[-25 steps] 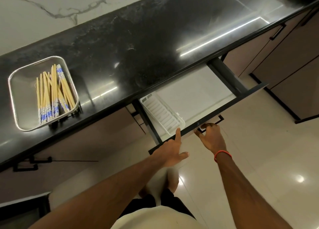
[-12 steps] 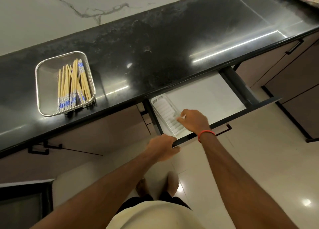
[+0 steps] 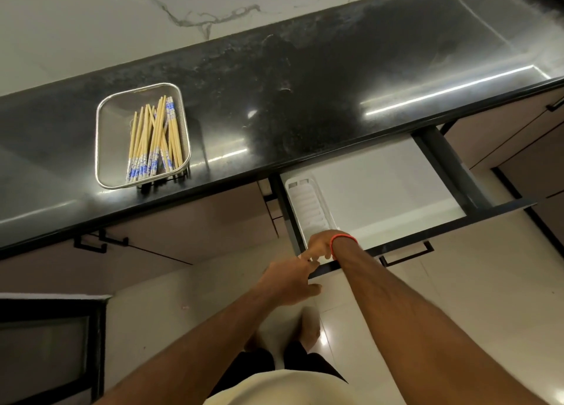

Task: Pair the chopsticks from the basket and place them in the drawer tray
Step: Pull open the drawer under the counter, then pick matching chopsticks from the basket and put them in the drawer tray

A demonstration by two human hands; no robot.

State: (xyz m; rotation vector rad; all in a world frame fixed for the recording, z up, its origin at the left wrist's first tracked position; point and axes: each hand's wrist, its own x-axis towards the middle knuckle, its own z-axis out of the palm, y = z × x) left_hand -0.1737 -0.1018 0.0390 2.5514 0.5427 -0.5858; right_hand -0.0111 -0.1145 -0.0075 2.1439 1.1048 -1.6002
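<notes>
Right hand (image 3: 320,246) sits over the near end of the white tray (image 3: 306,204) in the open drawer (image 3: 393,178), grip can't be told. Left hand (image 3: 293,279) loose and empty at the drawer front. Chopsticks (image 3: 154,139) all lie in the basket (image 3: 98,148): likely light, stiff, slick, so pinch mid-shaft

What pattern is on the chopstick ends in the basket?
A blue-and-white print on the chopsticks, seen in the head view.
</notes>
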